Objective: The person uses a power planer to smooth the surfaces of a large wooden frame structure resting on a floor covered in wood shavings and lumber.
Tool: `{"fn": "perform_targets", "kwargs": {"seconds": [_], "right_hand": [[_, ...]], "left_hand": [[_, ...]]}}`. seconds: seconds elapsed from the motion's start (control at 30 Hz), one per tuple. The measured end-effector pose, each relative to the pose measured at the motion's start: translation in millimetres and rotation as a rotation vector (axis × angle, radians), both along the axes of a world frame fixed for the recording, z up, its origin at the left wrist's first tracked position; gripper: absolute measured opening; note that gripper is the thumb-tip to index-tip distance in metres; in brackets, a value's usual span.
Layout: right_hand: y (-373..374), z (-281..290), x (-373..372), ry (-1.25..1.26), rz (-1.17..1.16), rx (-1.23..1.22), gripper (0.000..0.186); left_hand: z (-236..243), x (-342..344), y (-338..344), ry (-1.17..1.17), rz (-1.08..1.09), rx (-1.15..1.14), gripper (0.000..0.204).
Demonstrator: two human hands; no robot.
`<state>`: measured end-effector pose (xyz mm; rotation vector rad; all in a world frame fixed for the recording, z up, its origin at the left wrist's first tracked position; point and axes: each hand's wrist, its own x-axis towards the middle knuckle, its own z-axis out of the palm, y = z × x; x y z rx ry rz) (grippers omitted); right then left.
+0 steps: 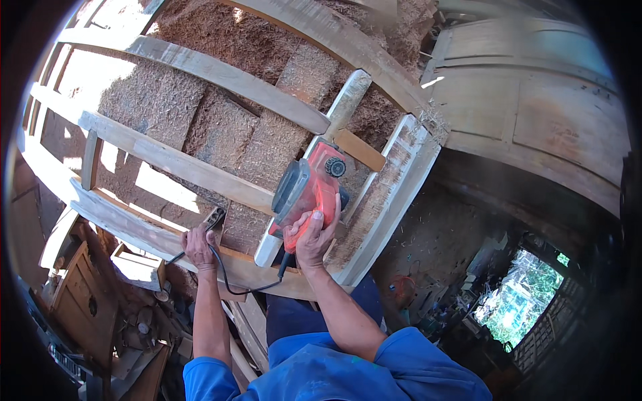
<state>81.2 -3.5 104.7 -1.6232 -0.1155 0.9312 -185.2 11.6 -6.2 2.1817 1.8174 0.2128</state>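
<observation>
My right hand (314, 244) is closed on the handle of a red electric planer (309, 194), which rests along a pale wooden crosspiece (353, 93) of a slatted wooden frame (167, 160). A dark cord (254, 290) runs from the planer's handle in a loop toward the left. My left hand (199, 248) is at the frame's near rail, fingers curled beside a small dark object (214, 218); what they grip is unclear, and the cord passes by them. A short brown block (358, 148) lies just right of the planer. Shavings cover the boards (154, 107) under the slats.
Weathered wooden panels (535, 113) stand at the upper right. At the lower left are a wooden cabinet door (85, 301), a small box (137, 267) and piled scrap. Below the panels is a dim, cluttered floor (418, 247) beside a bright opening (518, 294) with greenery.
</observation>
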Motion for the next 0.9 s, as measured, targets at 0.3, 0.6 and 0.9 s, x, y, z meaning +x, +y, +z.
{"fn": "perform_targets", "kwargs": {"seconds": [0.3, 0.6, 0.9], "right_hand": [[4, -1, 1, -0.039, 0.011, 0.022, 0.068], [21, 8, 25, -0.022, -0.016, 0.037, 0.070], [-35, 21, 136, -0.150, 0.236, -0.146, 0.064]], "left_hand": [[-2, -1, 1, 0.009, -0.022, -0.002, 0.055], [-2, 3, 5, 0.031, -0.023, 0.018, 0.053], [-3, -4, -3, 0.023, -0.026, -0.003, 0.048]]}}
